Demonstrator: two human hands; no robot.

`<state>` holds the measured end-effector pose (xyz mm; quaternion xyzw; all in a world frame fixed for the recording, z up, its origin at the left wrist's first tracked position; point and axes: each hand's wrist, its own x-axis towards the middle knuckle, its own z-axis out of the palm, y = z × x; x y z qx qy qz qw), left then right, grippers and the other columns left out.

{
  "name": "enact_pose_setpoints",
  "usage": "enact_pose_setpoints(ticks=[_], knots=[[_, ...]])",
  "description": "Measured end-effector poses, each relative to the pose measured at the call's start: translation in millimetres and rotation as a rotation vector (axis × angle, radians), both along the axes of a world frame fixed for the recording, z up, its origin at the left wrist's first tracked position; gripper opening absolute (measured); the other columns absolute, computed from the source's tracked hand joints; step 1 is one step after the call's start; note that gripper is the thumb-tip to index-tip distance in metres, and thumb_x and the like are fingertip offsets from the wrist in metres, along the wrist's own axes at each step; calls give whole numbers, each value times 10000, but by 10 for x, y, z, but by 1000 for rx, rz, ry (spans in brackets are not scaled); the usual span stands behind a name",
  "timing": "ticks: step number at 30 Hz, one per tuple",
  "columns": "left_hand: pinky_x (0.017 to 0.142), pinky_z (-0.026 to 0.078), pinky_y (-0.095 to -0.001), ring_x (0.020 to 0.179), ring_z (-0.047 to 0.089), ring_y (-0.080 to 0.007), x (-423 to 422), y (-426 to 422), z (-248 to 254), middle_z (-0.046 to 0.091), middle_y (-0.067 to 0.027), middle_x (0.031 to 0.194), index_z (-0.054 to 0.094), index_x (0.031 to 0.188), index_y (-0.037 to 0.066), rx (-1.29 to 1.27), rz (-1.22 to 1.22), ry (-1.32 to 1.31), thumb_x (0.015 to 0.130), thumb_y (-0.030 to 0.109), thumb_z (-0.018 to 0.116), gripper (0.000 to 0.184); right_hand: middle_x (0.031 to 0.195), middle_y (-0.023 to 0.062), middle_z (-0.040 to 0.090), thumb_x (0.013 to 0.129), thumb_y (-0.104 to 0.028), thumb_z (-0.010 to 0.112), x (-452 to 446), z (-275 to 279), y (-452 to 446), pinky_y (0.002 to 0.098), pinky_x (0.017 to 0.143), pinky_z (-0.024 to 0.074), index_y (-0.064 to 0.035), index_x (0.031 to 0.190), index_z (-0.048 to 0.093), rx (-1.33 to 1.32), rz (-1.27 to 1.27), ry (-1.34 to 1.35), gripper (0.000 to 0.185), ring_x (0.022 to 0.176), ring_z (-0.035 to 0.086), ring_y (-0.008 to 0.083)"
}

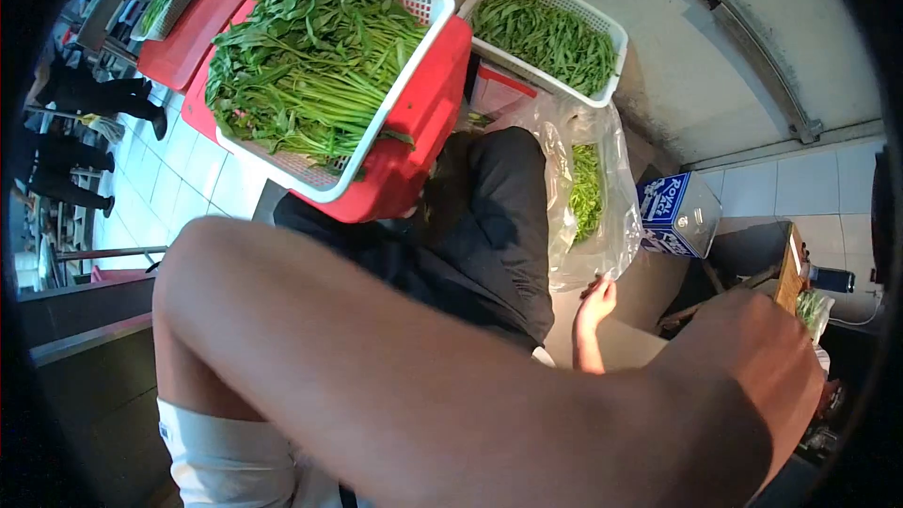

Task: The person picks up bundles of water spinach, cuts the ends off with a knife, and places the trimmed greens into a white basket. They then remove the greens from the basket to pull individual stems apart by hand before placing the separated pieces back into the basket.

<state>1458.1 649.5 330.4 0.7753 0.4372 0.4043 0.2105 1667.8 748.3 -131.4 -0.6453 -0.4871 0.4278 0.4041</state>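
My left arm crosses the whole foreground, bent at the elbow on the left. My left hand (760,353) is at the right, close to the camera, with its fingers turned away and mostly hidden. Beyond the forearm, my right hand (597,303) pinches the edge of a clear plastic bag (621,216). Inside the bag lie cut green vegetable pieces (585,193). Beside my dark-trousered legs (513,216), a white plastic basket (400,118) heaped with long-stemmed leafy greens (310,66) rests on a red box (433,85).
Another white basket (613,52) of leafy greens stands by the wall. A blue-and-silver tin (701,212) is right of the bag. A wooden-edged surface (788,273) lies farther right. On the left are a red lid (202,23), a smaller basket of greens (174,5) and people's legs (75,165) on the tiled floor.
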Motion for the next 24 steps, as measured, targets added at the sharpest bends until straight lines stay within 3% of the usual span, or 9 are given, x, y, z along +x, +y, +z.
enact_pose_setpoints(ticks=[6,8,10,12,14,15,18,22,24], knots=[[797,563,-348,953,701,-271,-1021,-661,93,715,-117,1027,708,943,28,-87,-73,-95,844,136,675,150,661,-35,509,1059,-315,577,-581,11,604,239,502,379,-70,888,633,37,152,92,304,579,471,49],[784,573,-353,944,712,-274,-1358,-751,-39,722,-110,1056,700,950,35,-133,98,-90,862,100,666,114,704,-37,558,1054,-263,587,-948,245,692,239,556,415,-44,956,672,11,207,109,255,630,504,43],[771,582,-357,934,723,-278,-1861,-752,-390,730,-104,1084,692,958,42,-192,485,45,880,63,657,88,747,-22,597,1047,-228,595,-1369,693,491,242,582,443,-33,986,681,116,323,127,222,652,530,54],[781,571,-421,928,706,-345,-2485,-780,-1002,718,-128,1022,722,970,52,-225,929,393,863,35,659,125,795,-1,637,1040,-196,607,-1662,904,333,241,616,469,-21,988,684,158,460,160,198,680,571,70],[794,557,-424,917,681,-352,-3201,-960,-1578,688,-123,973,728,1016,58,-140,1022,650,828,28,650,206,808,19,659,1026,-159,617,-1904,1096,125,251,625,480,-12,962,687,154,593,163,175,678,592,83],[891,529,-432,1025,653,-333,-3404,-986,-1782,670,-116,1042,726,1057,79,-277,1099,758,820,53,657,248,821,47,675,1008,-134,628,-1999,1163,-24,267,639,493,-8,945,689,225,708,116,154,682,619,118],[978,478,-449,1129,610,-317,-3847,-1047,-2245,649,-113,1124,711,1122,108,-76,844,1073,821,97,675,303,885,146,704,933,-61,672,-2260,1398,-352,362,684,544,13,904,689,464,975,33,81,775,710,305],[979,460,-449,1083,597,-309,-3902,-1045,-2186,614,-99,1052,675,1010,103,-247,819,1007,814,138,697,200,873,129,702,914,-73,692,-2363,1557,-516,395,686,559,-2,887,692,634,1159,-14,75,790,705,329],[940,476,-442,1029,603,-317,-3942,-1088,-2175,600,-102,1006,640,976,90,-159,810,943,805,122,715,190,870,124,702,909,-79,697,-2362,1578,-516,401,688,563,-9,880,693,634,1193,-51,75,792,703,331]])
